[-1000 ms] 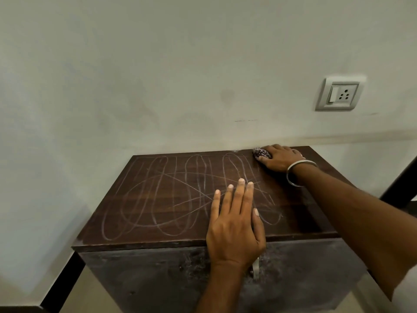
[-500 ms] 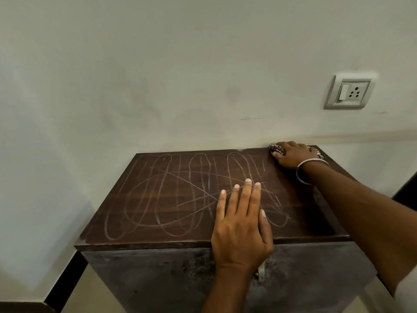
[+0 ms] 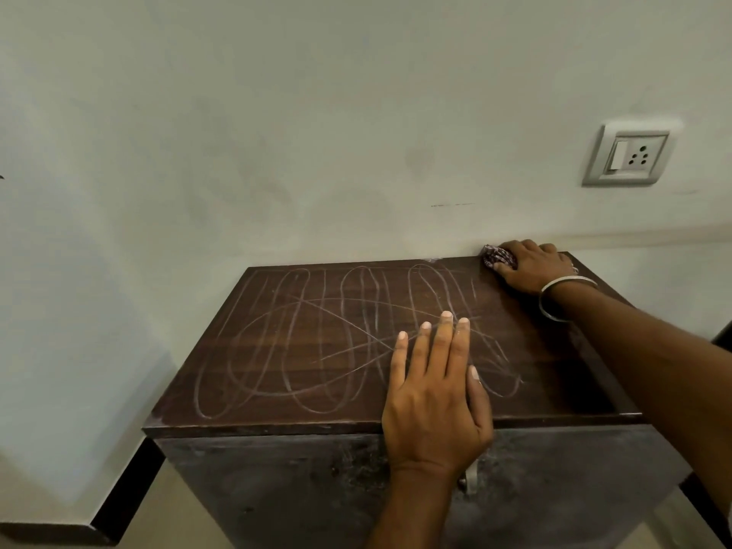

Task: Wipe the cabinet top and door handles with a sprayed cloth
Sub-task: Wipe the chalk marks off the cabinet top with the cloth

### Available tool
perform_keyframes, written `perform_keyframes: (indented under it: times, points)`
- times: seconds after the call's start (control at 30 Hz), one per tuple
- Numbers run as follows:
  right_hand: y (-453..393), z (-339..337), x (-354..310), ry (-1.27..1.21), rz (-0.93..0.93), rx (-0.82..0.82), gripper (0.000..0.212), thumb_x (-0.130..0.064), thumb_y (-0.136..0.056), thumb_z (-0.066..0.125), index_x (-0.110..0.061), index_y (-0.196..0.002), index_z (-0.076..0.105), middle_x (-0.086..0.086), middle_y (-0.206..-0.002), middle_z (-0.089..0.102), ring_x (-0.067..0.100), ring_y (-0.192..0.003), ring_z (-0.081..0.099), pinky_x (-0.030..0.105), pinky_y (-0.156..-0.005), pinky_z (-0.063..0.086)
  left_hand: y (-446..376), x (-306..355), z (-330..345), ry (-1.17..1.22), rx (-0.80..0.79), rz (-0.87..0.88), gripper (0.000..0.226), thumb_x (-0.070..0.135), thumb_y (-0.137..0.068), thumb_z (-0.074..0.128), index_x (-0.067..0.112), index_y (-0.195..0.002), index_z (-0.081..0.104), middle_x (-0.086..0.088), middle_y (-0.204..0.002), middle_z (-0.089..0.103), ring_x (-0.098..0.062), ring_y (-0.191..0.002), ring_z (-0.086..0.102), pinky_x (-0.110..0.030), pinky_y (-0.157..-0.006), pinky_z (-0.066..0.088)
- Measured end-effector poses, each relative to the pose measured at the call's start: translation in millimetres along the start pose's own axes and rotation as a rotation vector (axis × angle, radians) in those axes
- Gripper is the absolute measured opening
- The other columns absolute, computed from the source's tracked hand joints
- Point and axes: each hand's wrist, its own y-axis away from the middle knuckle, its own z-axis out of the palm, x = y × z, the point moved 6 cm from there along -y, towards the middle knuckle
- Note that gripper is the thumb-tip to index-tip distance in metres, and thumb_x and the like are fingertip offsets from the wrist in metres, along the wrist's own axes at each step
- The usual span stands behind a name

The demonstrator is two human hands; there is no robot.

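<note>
Nearest: left hand (image 3: pixel 433 394) lies flat on the front edge of the cabinet top (image 3: pixel 317 350), fingers straight and together, palm over the front lip. It holds nothing; reads as a brace. Just below its wrist a bit of metal door handle (image 3: pixel 471 479) shows on the dusty cabinet front (image 3: pixel 277 489); most of it is hidden by the arm.

Mid: the top is dark wood, covered in pale looping scribble marks (image 3: pixel 301 342) across the left and centre. Those look unwiped. The strip on the right, near the right forearm, looks cleaner and slightly glossy.

Far: right hand (image 3: pixel 534 265) is at the back right corner of the top, against the wall (image 3: pixel 277 132), fingers curled down over a bunched dark patterned cloth (image 3: pixel 497 257) and pressing it onto the surface. Only the cloth's left end shows past the fingers. Metal bangle (image 3: pixel 562 297) on that wrist. Wall socket (image 3: pixel 630 154) above, well clear.

Step in hand, my read: wiping the top, early, at the far right end of a stroke. Handles not started.

Next move probably calls for dragging the cloth leftwards in overlapping passes with steady pressure, and lifting the left hand out of the way once the passes reach the front centre. Can't tell how damp the cloth is.
</note>
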Motion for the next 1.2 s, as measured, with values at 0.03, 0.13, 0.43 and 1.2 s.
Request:
perform_keyframes:
  times: [0.03, 0.13, 0.43, 1.2]
  points:
    - [1, 1, 0, 0.004, 0.007, 0.005, 0.052, -0.053, -0.093, 0.040, -0.029, -0.140, 0.036, 0.003, -0.148, 0.038, 0.034, -0.135, 0.031, 0.051, -0.110, 0.026, 0, 0, 0, -0.004, 0.002, 0.002, 0.054, 0.035, -0.094, 0.037, 0.020, -0.146, 0.043, 0.002, -0.150, 0.044, -0.016, -0.139, 0.041, -0.042, -0.116, 0.022]
    - [3, 3, -12, 0.008, 0.024, -0.002, 0.053, -0.054, -0.094, 0.038, -0.030, -0.141, 0.034, 0.001, -0.151, 0.033, 0.034, -0.138, 0.028, 0.052, -0.112, 0.023, 0, 1, 0, -0.011, 0.002, 0.004, 0.054, 0.035, -0.094, 0.036, 0.020, -0.146, 0.043, 0.002, -0.150, 0.044, -0.016, -0.139, 0.040, -0.042, -0.116, 0.022]
    - [12, 10, -72, 0.019, -0.153, -0.040, 0.054, -0.052, -0.096, 0.036, -0.029, -0.145, 0.032, -0.001, -0.153, 0.030, 0.031, -0.140, 0.026, 0.051, -0.112, 0.022, 1, 1, 0, -0.013, 0.002, -0.006, 0.054, 0.035, -0.093, 0.037, 0.020, -0.145, 0.043, 0.002, -0.150, 0.044, -0.017, -0.139, 0.040, -0.042, -0.116, 0.022]
    - [50, 6, -73, 0.001, -0.173, -0.050, 0.052, -0.051, -0.096, 0.037, -0.036, -0.145, 0.029, -0.003, -0.154, 0.029, 0.028, -0.141, 0.023, 0.053, -0.114, 0.019, 1, 1, -3, -0.019, 0.022, -0.011, 0.054, 0.034, -0.092, 0.038, 0.019, -0.144, 0.045, 0.001, -0.148, 0.047, -0.018, -0.136, 0.044, -0.043, -0.117, 0.024]
